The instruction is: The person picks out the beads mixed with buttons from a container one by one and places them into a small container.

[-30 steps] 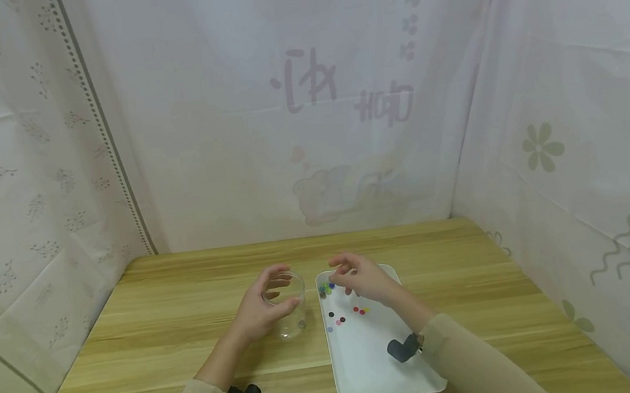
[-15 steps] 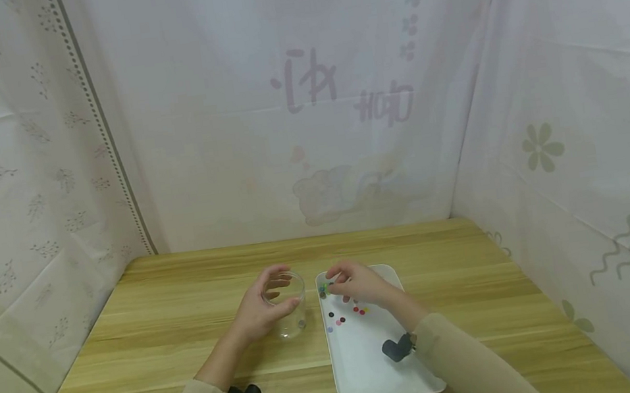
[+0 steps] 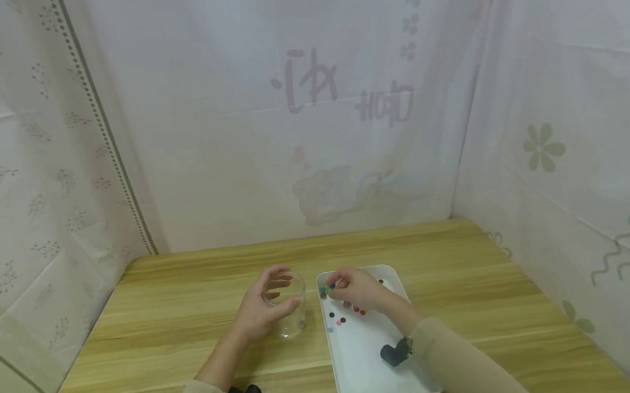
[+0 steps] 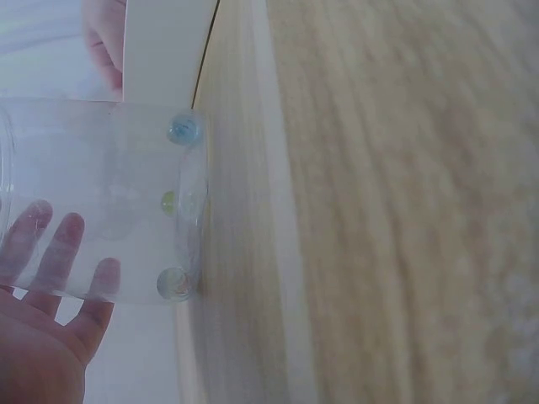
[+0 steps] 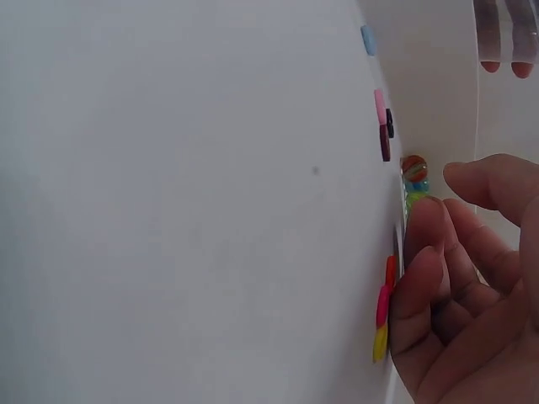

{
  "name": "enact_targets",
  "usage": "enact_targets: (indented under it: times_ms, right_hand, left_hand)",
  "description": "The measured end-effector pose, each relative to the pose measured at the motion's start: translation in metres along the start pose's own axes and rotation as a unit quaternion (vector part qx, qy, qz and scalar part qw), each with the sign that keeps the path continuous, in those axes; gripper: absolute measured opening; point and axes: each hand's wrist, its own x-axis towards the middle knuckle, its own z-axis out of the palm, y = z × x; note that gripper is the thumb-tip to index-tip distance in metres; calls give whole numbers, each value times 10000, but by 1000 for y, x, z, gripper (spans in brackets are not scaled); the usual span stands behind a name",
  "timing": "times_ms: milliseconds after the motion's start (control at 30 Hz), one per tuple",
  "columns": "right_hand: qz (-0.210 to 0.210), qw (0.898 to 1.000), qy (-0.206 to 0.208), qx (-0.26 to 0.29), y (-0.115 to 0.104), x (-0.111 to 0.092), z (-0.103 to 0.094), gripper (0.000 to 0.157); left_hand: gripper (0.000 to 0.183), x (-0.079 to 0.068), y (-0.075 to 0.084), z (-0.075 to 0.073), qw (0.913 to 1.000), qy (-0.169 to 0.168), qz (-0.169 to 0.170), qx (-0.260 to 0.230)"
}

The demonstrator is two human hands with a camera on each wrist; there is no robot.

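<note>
My left hand [image 3: 264, 306] grips a clear plastic cup [image 3: 291, 319] standing on the wooden table, its fingers and thumb curled round the wall. Inside, at the cup's bottom, lie a blue marble [image 4: 183, 130], a yellow-green marble [image 4: 168, 203] and a greyish marble [image 4: 174, 283]. My right hand [image 3: 358, 289] is low over the far left part of a white tray [image 3: 374, 374]. Its thumb and index finger stand apart, right at a small cluster of marbles [image 5: 415, 168] by the tray wall. No object shows between those fingertips in the right wrist view.
Flat round buttons lie on the tray floor: a light blue one [image 5: 368, 39], a pink one [image 5: 379, 107], a yellow one [image 5: 381, 343], plus several dark and red ones. Patterned curtains [image 3: 211, 137] hang behind the table [image 3: 196, 292] and on both sides.
My right hand has moved slightly left and down toward the marbles, and a dark button at the tray's far right now shows. The left hand and cup have stayed in place.
</note>
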Motion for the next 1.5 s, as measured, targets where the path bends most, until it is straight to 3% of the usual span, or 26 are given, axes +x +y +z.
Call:
enact_targets:
  times_ms: [1233, 1500]
  right_hand:
    - [-268, 9989, -39, -370, 4, 3, 9, 13]
    - [-317, 9987, -211, -328, 7, 2, 7, 8]
  left_hand:
    - [64, 0, -2, 0, 9999, 18, 96, -46]
    - [63, 0, -3, 1, 9999, 27, 147, -40]
